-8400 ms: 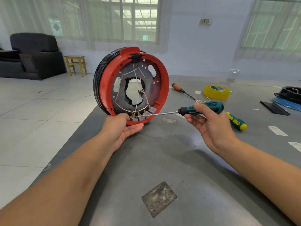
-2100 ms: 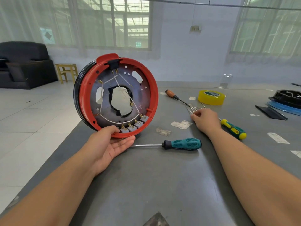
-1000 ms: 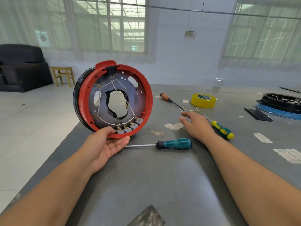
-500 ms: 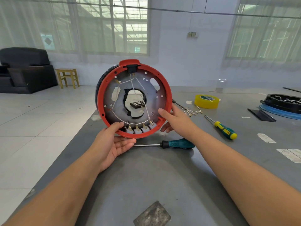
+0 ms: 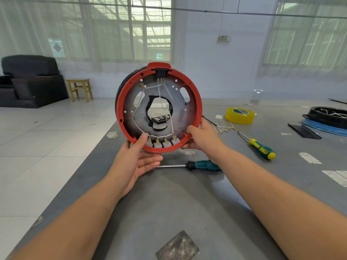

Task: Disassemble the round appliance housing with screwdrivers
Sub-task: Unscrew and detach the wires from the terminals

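The round housing, a red ring around a grey metal plate with white wires and several grey terminal blocks, stands upright facing me above the table. My left hand holds its lower left rim, thumb on the inner face and fingers underneath. Gripping the lower right rim is my right hand, its thumb hooked over the red edge. A teal-handled screwdriver lies on the grey table just below both hands, partly hidden by my right wrist.
A yellow-green screwdriver lies to the right, with loose wire pieces and a yellow tape roll behind it. A black and blue housing part sits far right. The table's left edge drops to a tiled floor.
My right hand left the wires on the table and took hold of the housing's right rim. The housing has been lifted and turned to face me squarely.
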